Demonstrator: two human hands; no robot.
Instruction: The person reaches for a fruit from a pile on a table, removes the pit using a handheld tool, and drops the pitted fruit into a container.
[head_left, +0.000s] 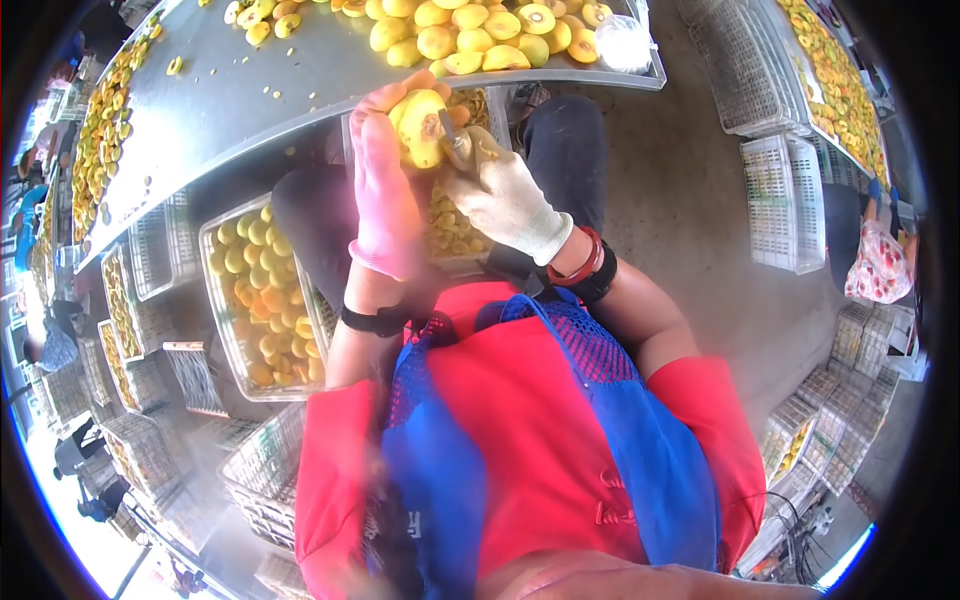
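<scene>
My left hand, in a pink glove, has its fingers wrapped round a yellow peach. The peach's cut or stem side, with a brownish patch, faces my right hand. In a whitish glove, my right hand closes on a small metal tool, probably a pitting knife, whose tip lies against the peach. The tool's full shape is partly hidden by my fingers. Both hands are just in front of the table edge, over a crate between my knees that holds yellow peach pieces.
A metal table carries a heap of halved peaches and a clear, shiny container. On my left stands a white crate full of peaches. Stacked crates stand to the right. Other people sit at tables on both sides.
</scene>
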